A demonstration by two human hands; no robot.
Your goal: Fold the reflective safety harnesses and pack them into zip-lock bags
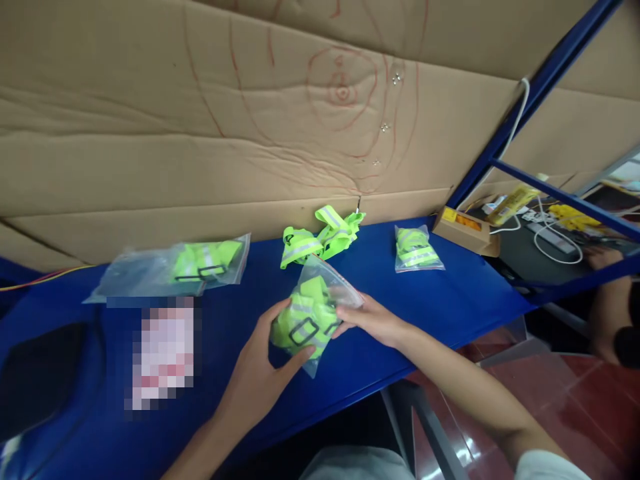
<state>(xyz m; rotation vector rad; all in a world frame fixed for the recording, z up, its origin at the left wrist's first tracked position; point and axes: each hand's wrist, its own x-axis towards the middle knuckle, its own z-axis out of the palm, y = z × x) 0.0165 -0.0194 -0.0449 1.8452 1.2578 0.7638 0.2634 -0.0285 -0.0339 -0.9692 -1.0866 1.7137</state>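
Blue table point(383, 263) | left grip point(264, 357): half-curled, cupping bagged yellow-green straps point(306, 317) | right grip point(374, 320): pinched on their edge

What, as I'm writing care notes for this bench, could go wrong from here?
The clear bag held between the left hand and right hand might slip or tear if squeezed hard. The loose yellow-green straps just behind it, outside any bag, could get snagged or tangled.

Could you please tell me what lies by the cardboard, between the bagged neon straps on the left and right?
In the head view, an unbagged bundle of neon reflective straps lies there on the blue table.
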